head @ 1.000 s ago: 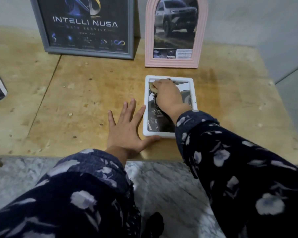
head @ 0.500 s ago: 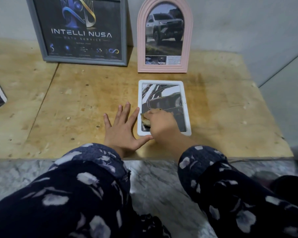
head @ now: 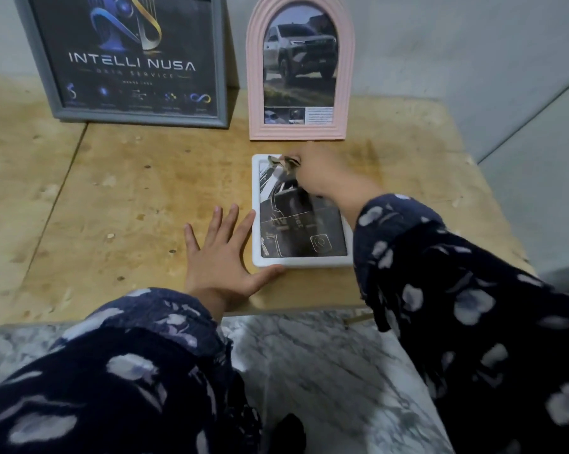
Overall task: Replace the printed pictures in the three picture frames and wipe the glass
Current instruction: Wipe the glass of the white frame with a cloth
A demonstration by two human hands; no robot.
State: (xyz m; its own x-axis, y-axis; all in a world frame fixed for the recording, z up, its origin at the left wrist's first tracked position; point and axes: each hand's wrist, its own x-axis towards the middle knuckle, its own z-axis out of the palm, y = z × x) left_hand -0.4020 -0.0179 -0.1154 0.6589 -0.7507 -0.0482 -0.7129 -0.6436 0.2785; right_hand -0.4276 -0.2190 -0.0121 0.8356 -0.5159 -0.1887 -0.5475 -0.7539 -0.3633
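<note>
On wooden board (head: 145, 198), white frame (head: 256, 221) lying flat, right hand (head: 322, 172) (blurred) clutching cloth (head: 284, 162) at its top edge, left hand (head: 221, 253) fingers spread flat beside it.

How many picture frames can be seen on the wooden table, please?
3. The grey frame stands upright at the back left, the pink arched frame stands beside it, and the white frame lies flat in front of the pink one.

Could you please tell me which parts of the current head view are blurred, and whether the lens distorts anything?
In the head view, the right hand and the cloth in its grip are smeared by motion blur; the left hand, flat beside the white frame, is sharper; the wide-angle lens makes the grey frame and the pink arched frame lean outward.
</note>
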